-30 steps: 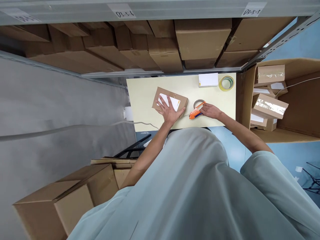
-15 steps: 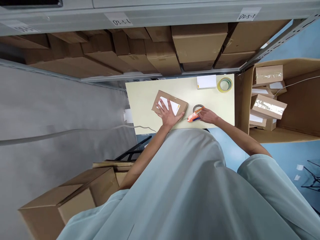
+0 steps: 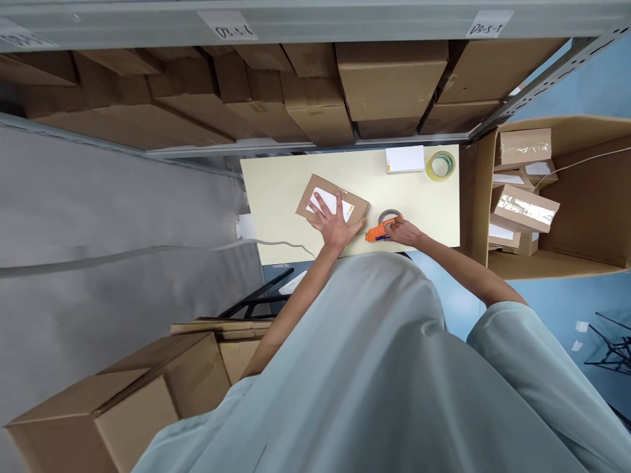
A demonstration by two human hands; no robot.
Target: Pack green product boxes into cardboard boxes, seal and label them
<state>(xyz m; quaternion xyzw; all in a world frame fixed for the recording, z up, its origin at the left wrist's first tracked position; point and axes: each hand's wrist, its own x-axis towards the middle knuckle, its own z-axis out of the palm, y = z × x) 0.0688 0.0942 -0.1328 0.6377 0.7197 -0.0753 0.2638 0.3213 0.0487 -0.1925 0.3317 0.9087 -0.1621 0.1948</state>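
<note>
A small brown cardboard box (image 3: 315, 185) with a white label (image 3: 348, 211) lies slanted on the cream-coloured table (image 3: 276, 177). My left hand (image 3: 334, 228) rests flat on its top, fingers spread over the label. Just right of the box, my right hand (image 3: 403, 232) is closed around an orange tape dispenser (image 3: 377, 232). A grey-looking tape roll (image 3: 390, 214) shows at the dispenser's far side. Its front end points towards the box's near right corner, with a small gap between them. My fingers hide part of the handle.
A stack of white labels (image 3: 405, 159) and a yellowish tape roll (image 3: 440, 165) lie at the table's back right. To the right, a large open carton (image 3: 586, 223) holds several small boxes. Shelving with cartons (image 3: 392, 82) rises behind. A pale cable (image 3: 221, 247) reaches the table's left side.
The orange dispenser has turned slightly in my right hand; its shiny, streaked front now looks plain orange. My left hand stays on the box. The whole view has shifted a little.
</note>
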